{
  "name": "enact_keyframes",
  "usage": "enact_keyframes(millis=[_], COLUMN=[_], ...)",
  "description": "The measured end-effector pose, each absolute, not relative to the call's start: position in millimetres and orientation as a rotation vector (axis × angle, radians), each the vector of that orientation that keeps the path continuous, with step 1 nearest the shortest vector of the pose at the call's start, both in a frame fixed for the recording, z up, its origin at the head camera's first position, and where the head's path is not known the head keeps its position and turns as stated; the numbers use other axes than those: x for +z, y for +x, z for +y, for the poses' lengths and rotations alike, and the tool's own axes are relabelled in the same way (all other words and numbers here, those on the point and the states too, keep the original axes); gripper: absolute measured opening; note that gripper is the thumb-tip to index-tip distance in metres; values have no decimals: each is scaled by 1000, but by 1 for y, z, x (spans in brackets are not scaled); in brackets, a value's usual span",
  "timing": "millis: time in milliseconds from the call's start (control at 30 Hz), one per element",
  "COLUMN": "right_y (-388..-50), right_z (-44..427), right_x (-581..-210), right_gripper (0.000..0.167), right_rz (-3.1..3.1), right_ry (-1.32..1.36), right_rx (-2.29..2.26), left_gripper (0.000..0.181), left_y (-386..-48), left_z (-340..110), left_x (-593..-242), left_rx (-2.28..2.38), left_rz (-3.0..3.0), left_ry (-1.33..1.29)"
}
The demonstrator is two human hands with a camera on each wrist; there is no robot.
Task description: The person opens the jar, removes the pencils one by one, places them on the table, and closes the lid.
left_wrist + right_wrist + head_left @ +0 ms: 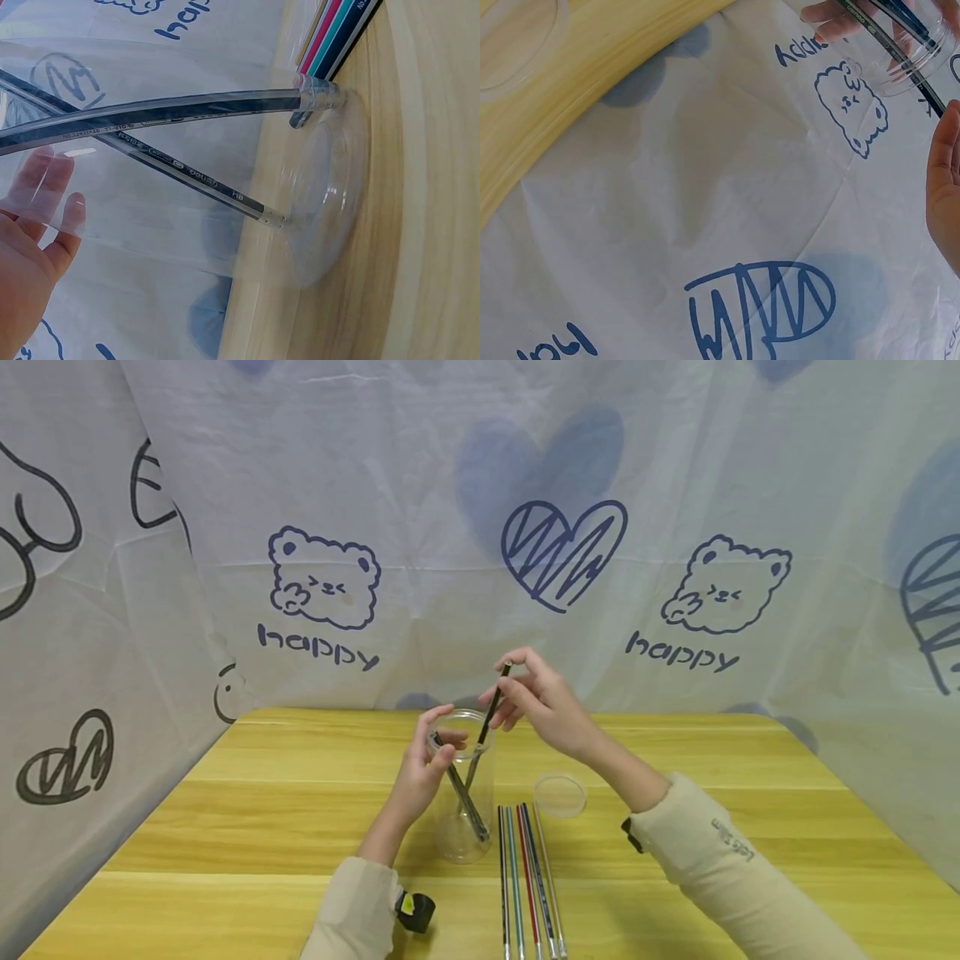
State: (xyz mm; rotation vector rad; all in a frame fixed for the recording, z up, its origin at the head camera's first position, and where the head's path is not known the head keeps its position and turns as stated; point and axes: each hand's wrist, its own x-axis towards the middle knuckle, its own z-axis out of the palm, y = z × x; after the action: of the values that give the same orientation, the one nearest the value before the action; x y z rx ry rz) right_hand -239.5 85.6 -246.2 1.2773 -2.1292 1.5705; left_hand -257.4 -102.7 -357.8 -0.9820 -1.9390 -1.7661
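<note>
Loose pencils (pixel 527 868) lie right of the clear jar (pixel 450 828). The left hand (pixel 422 770) curls round it; the right hand (pixel 550 703) pinches a dark pencil (pixel 491 712) slanting in. Only the left wrist view shows "HB" on an inner pencil (pixel 187 173). Wooden table (pixel 285 827) beneath, printed cloth (pixel 435 468) behind.

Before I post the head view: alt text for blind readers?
A right hand holds a dark pencil slanting into a clear jar, which the left hand holds near its rim; at least one more dark pencil leans inside. A row of pencils and a clear disc lie on the yellow table.
</note>
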Motion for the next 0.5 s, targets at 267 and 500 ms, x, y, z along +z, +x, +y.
enact_keyframes(millis=[267,500], right_y=[-238,-237], right_z=[89,92], right_x=[-243,-239], right_gripper=[34,44], right_rz=[-2101,-2072], right_ry=[1279,1263], right_rx=[1560,1614], left_gripper=[73,72], left_y=[-258,-258], left_z=[-102,-102], left_x=[-358,-358], left_rx=[-1749,-1732], left_rz=[-1930,-1922], left_ry=[-981,-994])
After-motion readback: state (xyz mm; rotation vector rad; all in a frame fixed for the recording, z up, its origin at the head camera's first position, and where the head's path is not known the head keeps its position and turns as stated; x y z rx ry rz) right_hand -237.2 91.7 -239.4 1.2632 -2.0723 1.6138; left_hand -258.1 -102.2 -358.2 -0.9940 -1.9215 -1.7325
